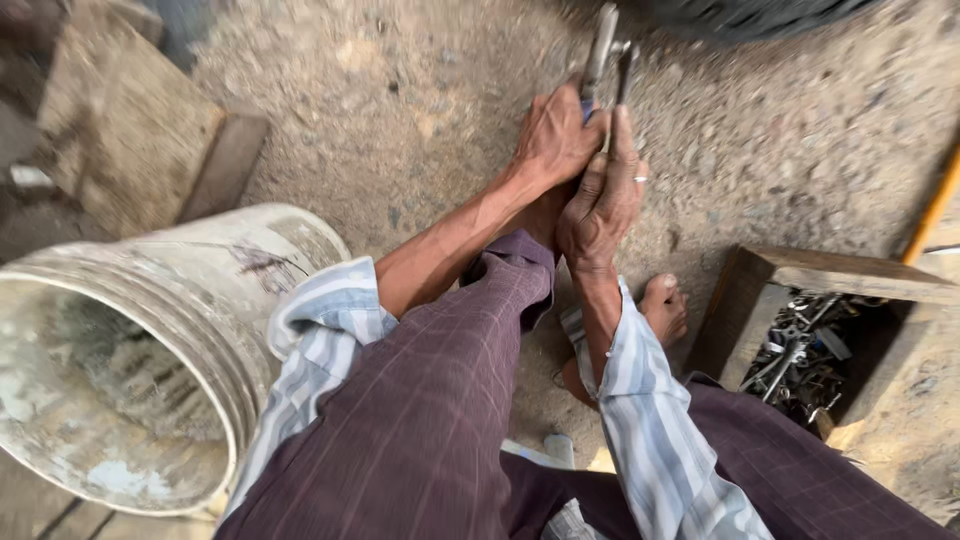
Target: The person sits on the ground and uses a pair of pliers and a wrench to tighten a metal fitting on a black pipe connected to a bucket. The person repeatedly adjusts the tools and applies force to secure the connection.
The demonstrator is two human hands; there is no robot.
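Both my hands reach forward past my knee toward the gravel ground. My left hand (555, 135) is closed around the handle of a grey metal tool (603, 45) that points up and away. My right hand (603, 205), with a ring on one finger, lies just right of it, its fingers stretched along a second thin metal piece (625, 75) beside the tool. The two metal pieces look joined near the top, though blur hides how. My sleeves are striped light blue, my trousers dark purple check.
A dirty white plastic bucket (250, 270) lies on its side at the left. An open wooden box (850, 275) with several metal tools stands at the right. My bare foot (665, 305) rests on the ground. A wooden plank (130, 130) lies at upper left, a dark tyre (760, 15) at the top.
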